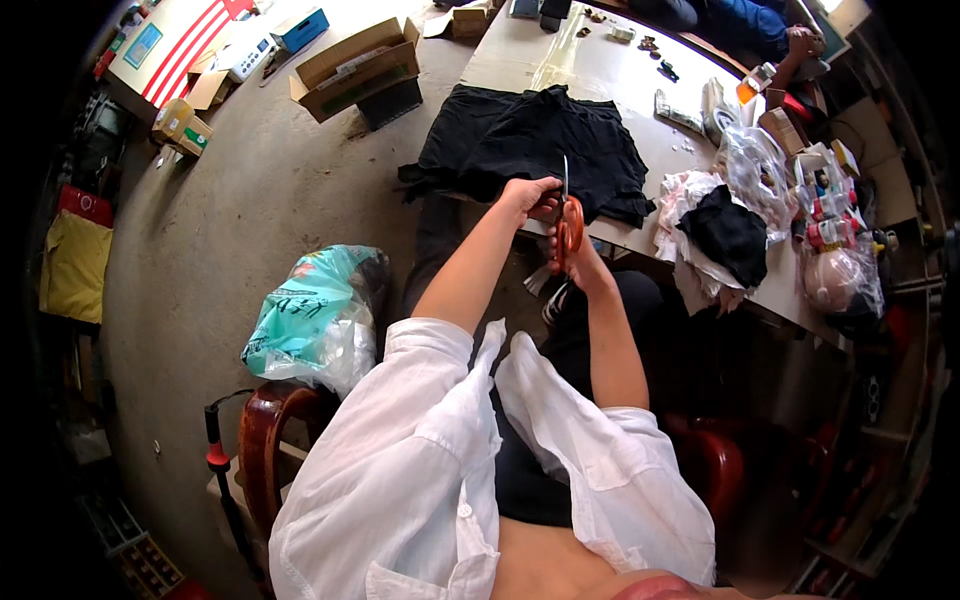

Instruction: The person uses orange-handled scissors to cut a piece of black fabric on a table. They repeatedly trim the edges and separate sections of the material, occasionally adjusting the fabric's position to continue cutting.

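Note:
My left hand [528, 198] is closed in a pinch at the near edge of a black cloth [510, 135], which lies spread on the white table [540, 45]. My right hand [568, 250] grips orange-handled scissors [571, 225], their blades pointing away from me beside my left fingertips and over the cloth. To the right of these, a heap of pale fabric with a smaller black cloth [722, 233] on it lies on the table.
Several clear bags of goods [835, 270] crowd the table's right side. Another person's arm [760, 30] is at the far right. A turquoise plastic bag [305, 310] sits left of me by a wooden chair arm [265, 430]. Cardboard boxes [355, 75] stand on the far floor.

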`<state>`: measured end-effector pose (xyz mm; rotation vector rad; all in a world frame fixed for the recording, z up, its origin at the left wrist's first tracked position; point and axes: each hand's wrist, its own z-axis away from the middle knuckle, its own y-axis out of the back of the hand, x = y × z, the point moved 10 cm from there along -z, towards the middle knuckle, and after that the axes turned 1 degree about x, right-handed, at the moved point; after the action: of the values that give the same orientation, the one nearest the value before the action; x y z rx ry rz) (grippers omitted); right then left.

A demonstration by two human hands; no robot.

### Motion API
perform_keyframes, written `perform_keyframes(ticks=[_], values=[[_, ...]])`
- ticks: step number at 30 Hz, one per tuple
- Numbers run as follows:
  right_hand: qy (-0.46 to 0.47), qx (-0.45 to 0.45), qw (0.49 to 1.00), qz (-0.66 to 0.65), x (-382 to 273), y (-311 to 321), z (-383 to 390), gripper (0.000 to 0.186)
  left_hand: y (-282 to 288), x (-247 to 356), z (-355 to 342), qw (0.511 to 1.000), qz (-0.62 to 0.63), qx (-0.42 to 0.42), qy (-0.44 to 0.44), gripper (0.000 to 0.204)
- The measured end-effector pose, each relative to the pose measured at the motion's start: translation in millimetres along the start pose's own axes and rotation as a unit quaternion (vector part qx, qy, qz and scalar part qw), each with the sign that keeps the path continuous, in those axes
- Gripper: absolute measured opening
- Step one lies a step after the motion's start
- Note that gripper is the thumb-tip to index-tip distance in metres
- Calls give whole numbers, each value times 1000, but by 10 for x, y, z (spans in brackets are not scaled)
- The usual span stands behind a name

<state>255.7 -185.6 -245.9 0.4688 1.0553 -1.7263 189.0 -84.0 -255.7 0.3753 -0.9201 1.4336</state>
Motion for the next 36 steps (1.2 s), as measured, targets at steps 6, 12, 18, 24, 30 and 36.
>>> perform_keyframes(ticks=[6, 12, 18, 24, 30, 36], values=[[32, 71, 997, -10, 107, -117, -1, 57, 33, 11, 3, 1000, 11, -12, -3, 18], [56, 99, 993, 5, 87, -103, 11, 52, 23, 30, -11, 1000, 2, -12, -11, 17], [163, 144, 968, 127, -71, -59, 98, 45, 9, 57, 35, 1000, 0, -11, -19, 17], [227, 154, 943, 188, -45, 25, 30, 45, 21, 16, -48, 1000, 5, -20, -4, 16], [109, 91, 989, 31, 55, -160, 135, 53, 34, 25, -18, 1000, 13, -19, 4, 15], [49, 73, 992, 85, -78, -86, -14, 70, -2, 16, -17, 999, -6, -38, -3, 15]])
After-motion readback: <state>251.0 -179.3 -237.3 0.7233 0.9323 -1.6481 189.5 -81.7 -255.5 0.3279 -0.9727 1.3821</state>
